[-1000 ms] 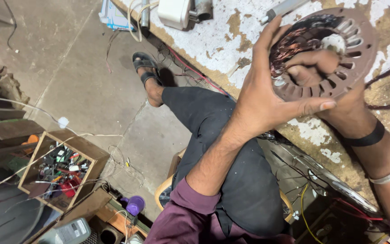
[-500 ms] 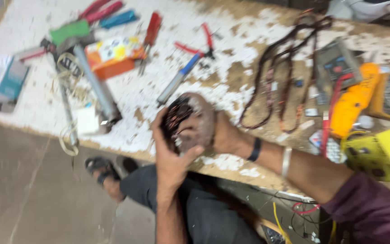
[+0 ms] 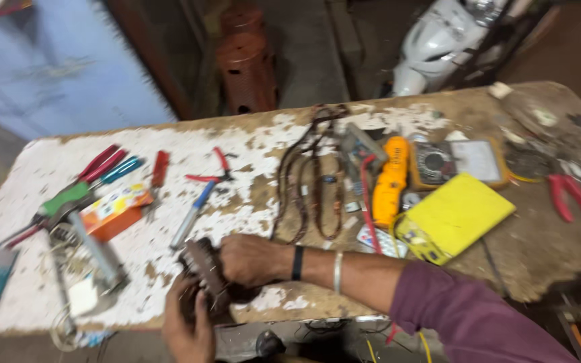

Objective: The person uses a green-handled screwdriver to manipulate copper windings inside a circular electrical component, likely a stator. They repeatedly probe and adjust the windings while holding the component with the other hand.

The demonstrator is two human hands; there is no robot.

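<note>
At the near edge of the workbench [image 3: 169, 262], the left hand [image 3: 188, 329] comes up from below, its fingers wrapped around the lower side of a round wound motor stator [image 3: 203, 275]. The right hand [image 3: 250, 259] closes over the stator's upper right side, fingers curled on it; a black band and a metal bangle sit on that wrist. The stator is tilted on edge, partly over the bench's front lip. Just beyond it lies a blue-handled screwdriver [image 3: 193, 212], with an orange box [image 3: 112, 212] to the left. Further back lie red pliers [image 3: 213, 168] and loops of copper winding wire [image 3: 311, 181]. To the right are an orange clamp meter [image 3: 391, 178] and a yellow case [image 3: 455, 215].
</note>
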